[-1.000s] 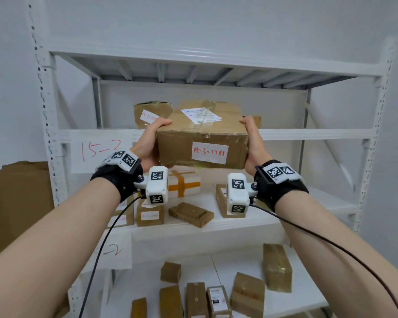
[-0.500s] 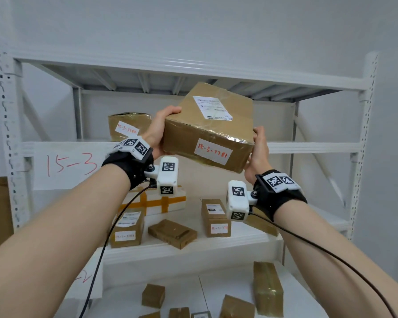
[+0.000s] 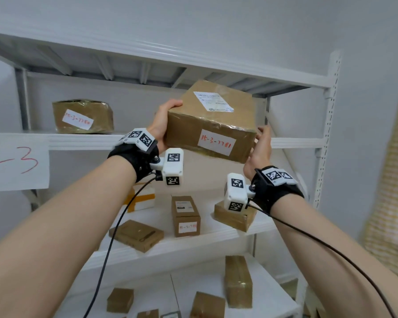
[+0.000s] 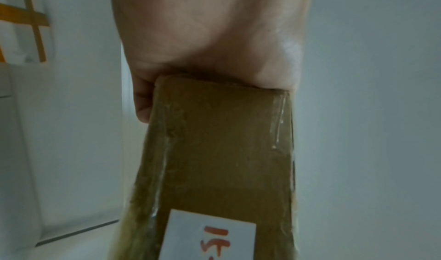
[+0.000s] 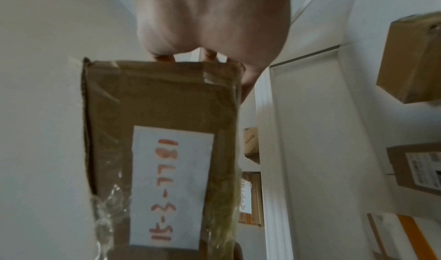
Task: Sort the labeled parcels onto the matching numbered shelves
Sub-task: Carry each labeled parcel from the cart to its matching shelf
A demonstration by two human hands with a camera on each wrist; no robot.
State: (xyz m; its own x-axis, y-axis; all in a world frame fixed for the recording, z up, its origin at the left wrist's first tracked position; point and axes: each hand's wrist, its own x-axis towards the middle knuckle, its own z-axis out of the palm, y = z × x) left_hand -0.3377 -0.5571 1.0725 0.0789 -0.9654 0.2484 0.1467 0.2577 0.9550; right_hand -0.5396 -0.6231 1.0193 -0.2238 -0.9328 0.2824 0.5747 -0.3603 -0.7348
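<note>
Parcel [image 3: 210, 121] 15-3-7781, tilted — gripped by both hands | shelf [image 3: 78, 143] 15-3 — apparently one parcel

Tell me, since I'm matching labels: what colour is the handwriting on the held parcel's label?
Red-orange on a white label, clearest in the head view.

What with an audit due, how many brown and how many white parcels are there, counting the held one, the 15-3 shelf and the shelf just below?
Brown parcels: 5. That is the held parcel, one on the 15-3 shelf at, and three on the shelf below at
White parcel, orange tape: 1
Total: 6
</note>
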